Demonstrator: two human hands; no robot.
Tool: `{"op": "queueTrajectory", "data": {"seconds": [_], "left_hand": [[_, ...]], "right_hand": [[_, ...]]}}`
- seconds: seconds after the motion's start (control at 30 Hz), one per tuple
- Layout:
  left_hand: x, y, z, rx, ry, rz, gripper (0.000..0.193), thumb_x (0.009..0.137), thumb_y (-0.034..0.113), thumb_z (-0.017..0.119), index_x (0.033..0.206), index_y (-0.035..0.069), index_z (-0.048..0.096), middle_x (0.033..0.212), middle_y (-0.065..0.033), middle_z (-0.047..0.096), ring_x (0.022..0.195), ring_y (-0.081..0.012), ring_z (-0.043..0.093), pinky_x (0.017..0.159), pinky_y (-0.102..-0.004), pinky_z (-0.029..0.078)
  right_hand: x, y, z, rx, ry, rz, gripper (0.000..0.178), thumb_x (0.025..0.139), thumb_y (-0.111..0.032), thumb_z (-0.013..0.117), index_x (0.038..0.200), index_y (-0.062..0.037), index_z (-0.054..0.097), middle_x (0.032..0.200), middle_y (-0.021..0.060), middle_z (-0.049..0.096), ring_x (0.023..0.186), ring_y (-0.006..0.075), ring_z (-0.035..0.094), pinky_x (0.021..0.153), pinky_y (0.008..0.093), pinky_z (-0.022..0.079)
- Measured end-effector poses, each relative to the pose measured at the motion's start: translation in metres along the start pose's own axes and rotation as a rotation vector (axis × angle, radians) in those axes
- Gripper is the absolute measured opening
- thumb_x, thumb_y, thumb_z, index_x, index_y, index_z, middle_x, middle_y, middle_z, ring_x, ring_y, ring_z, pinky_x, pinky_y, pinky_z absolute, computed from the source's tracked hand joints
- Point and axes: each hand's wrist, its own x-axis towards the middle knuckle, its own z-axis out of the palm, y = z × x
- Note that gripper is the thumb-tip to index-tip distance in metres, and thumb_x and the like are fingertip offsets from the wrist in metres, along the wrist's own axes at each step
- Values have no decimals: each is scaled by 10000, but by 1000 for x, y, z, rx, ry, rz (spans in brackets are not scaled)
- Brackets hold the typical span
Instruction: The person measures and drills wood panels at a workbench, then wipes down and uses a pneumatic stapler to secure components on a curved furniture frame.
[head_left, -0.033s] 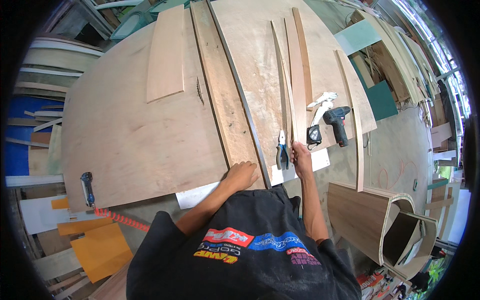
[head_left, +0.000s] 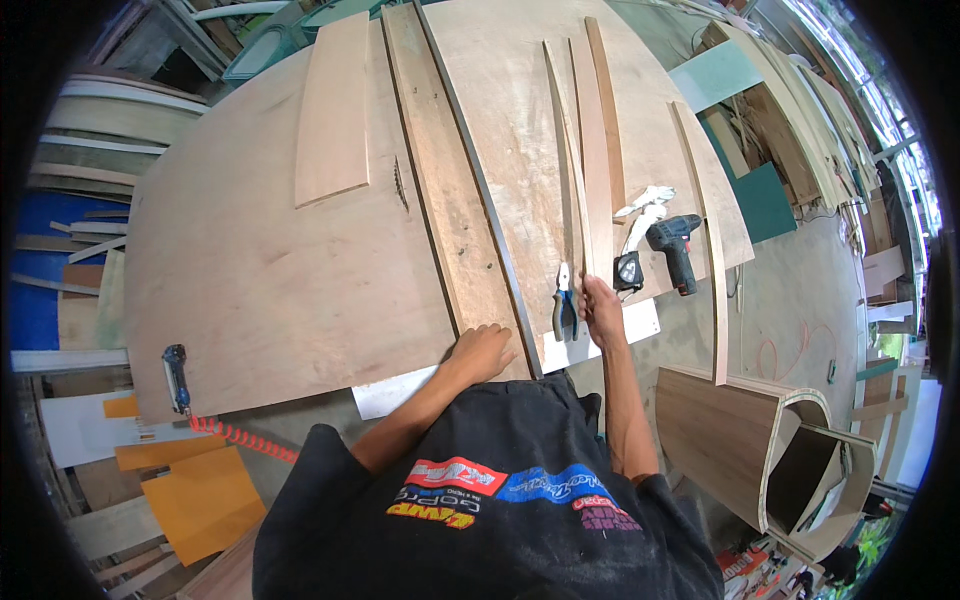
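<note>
My left hand [head_left: 483,351] lies on the near end of a long wooden board [head_left: 452,215], fingers loosely bent over its surface and holding nothing. A dark metal-edged bar [head_left: 480,175] runs along the board's right side. My right hand [head_left: 602,303] is closed around the near end of a thin wooden strip [head_left: 573,150], which stretches away across the table. Pliers with dark blue handles [head_left: 565,305] lie just left of that hand. To its right are a black tape measure [head_left: 627,270] and a cordless drill [head_left: 678,255].
A flat wooden panel [head_left: 333,115] lies at the far left of the plywood table [head_left: 250,260]. An air tool [head_left: 176,378] with a coiled red hose [head_left: 245,437] sits at the left corner. A curved wooden cabinet [head_left: 730,430] stands at lower right, touching a long strip [head_left: 712,240].
My right hand has shifted very slightly away from me along the strip's near end. My left hand stays where it was on the board.
</note>
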Motion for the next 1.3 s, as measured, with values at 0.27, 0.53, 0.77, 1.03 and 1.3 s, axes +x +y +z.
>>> {"op": "queueTrajectory", "data": {"seconds": [0.27, 0.53, 0.77, 1.03, 1.3], "left_hand": [[-11, -3, -12, -9, 35, -114, 370, 927, 312, 648, 1098, -16, 640, 1073, -225, 661, 1018, -403, 642, 876, -496, 517], [-12, -2, 12, -62, 99, -120, 374, 925, 299, 644, 1110, -26, 635, 1057, -229, 664, 1009, -407, 638, 876, -502, 508], [6, 19, -20, -269, 89, -77, 259, 946, 192, 621, 1098, -9, 679, 1017, -172, 676, 980, -288, 658, 834, -397, 520], [-24, 170, -193, -1640, -101, 863, 254, 887, 82, 646, 1110, -40, 643, 892, -105, 656, 911, -222, 633, 768, -347, 487], [-24, 220, -214, -1882, -123, 1329, 258, 890, 95, 628, 1116, -29, 644, 933, -100, 648, 866, -184, 614, 742, -320, 482]], "right_hand": [[95, 8, 21, -425, 243, -241, 241, 858, -117, 651, 1062, 9, 640, 848, 100, 660, 772, 198, 653, 705, 331, 533], [83, 12, 40, -932, 292, -632, 379, 843, -156, 663, 1166, 41, 657, 1088, 249, 662, 1001, 419, 635, 931, 474, 493], [37, -2, 4, -748, 98, -542, 396, 942, -195, 682, 1265, 27, 623, 1065, 136, 682, 898, 210, 672, 812, 323, 545], [-71, 1, -22, -500, -163, 31, 334, 944, -182, 713, 1227, -10, 674, 826, -32, 624, 720, 50, 536, 627, 215, 420], [-78, 18, -38, -501, -205, 15, 350, 933, -182, 722, 1236, -14, 669, 841, -44, 614, 703, 48, 518, 609, 217, 407]]}}
